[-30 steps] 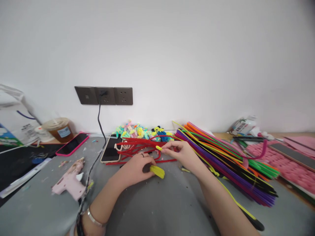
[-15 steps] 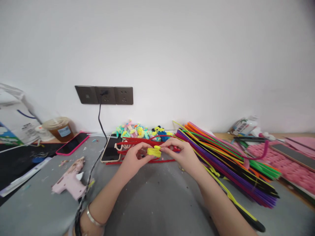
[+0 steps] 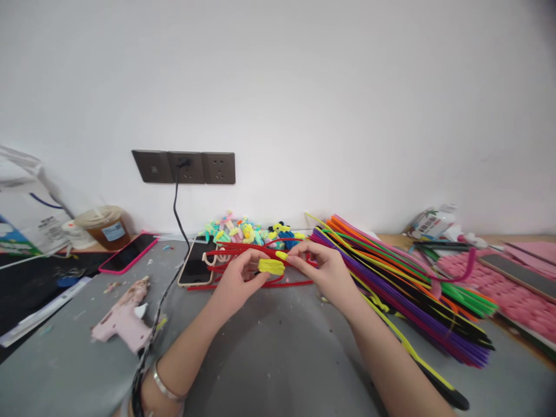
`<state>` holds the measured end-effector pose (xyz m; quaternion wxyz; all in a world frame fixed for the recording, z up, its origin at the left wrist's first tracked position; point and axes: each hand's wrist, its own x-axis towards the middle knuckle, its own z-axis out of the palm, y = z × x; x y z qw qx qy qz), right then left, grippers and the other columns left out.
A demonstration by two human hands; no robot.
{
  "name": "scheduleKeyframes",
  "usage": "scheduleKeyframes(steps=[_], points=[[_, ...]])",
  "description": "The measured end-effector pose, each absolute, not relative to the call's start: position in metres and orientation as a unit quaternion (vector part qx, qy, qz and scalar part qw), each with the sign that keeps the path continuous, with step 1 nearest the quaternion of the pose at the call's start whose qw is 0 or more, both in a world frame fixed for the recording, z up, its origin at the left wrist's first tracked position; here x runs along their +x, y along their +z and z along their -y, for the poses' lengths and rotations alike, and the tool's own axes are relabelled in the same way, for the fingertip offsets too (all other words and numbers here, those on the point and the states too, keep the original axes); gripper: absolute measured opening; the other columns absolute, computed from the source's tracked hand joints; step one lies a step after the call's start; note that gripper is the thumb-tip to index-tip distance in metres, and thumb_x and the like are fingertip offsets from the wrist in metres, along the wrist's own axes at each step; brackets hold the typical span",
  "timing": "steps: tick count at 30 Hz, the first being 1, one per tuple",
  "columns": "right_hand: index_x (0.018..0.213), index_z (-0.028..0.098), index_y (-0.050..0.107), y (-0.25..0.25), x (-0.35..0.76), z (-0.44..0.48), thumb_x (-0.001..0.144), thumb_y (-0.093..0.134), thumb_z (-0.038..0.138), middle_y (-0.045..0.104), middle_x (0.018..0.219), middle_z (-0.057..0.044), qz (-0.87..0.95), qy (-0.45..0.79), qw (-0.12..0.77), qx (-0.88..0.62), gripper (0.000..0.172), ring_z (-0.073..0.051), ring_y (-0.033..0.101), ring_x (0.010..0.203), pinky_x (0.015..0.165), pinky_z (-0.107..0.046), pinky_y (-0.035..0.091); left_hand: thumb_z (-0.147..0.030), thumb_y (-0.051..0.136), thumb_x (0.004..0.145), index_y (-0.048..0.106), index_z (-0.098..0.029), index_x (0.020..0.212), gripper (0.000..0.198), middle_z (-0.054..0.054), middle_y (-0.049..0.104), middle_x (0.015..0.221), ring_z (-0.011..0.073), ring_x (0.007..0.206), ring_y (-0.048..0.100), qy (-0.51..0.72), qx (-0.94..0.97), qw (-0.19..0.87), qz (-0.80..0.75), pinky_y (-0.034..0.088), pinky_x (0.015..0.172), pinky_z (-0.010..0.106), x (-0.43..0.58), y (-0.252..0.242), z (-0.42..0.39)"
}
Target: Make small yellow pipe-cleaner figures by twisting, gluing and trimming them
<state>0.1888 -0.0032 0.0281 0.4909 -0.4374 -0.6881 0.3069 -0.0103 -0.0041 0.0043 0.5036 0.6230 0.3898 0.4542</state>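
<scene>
My left hand (image 3: 237, 282) pinches a small coiled yellow pipe-cleaner piece (image 3: 271, 266) above the grey table mat (image 3: 278, 347). My right hand (image 3: 326, 272) is closed on a short yellow pipe-cleaner end (image 3: 281, 255) right beside that coil. Both hands are raised a little over a bunch of red pipe cleaners (image 3: 243, 252) lying on the mat. A long yellow pipe cleaner (image 3: 403, 341) trails along my right forearm.
A big fan of coloured pipe cleaners (image 3: 403, 278) lies at the right, pink foam sheets (image 3: 512, 295) beyond it. A pink glue gun (image 3: 124, 318) with its black cable, two phones (image 3: 128, 253) (image 3: 197, 263), a lidded drink cup (image 3: 104, 227) and a heap of small craft pieces (image 3: 243, 230) sit at left and back.
My left hand lifted the yellow coil off the mat and brought it up to my right hand; the two yellow pieces now meet between my fingertips.
</scene>
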Motion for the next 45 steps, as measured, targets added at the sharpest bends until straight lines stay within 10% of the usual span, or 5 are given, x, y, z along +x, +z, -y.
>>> scheduleKeyframes(steps=[12, 45], points=[[0.07, 0.021, 0.071, 0.018, 0.187, -0.004, 0.074, 0.074, 0.035, 0.066, 0.089, -0.005, 0.658, 0.39, 0.493, -0.414, 0.015, -0.022, 0.061, 0.092, 0.089, -0.036, 0.044, -0.024, 0.066, 0.078, 0.059, -0.018, 0.098, 0.022, 0.005, 0.067, 0.099, 0.0188, 0.091, 0.064, 0.428, 0.638, 0.505, -0.394, 0.048, 0.072, 0.026, -0.01, 0.003, 0.004], [0.07, 0.022, 0.065, 0.022, 0.18, 0.003, 0.077, 0.071, 0.027, 0.061, 0.099, -0.006, 0.711, 0.35, 0.465, -0.394, 0.011, -0.024, 0.057, 0.108, 0.098, -0.039, 0.042, -0.018, 0.069, 0.074, 0.069, -0.015, 0.096, 0.022, 0.009, 0.074, 0.099, 0.0205, 0.092, 0.07, 0.471, 0.628, 0.5, -0.367, 0.054, 0.083, 0.031, -0.009, 0.0, 0.004]])
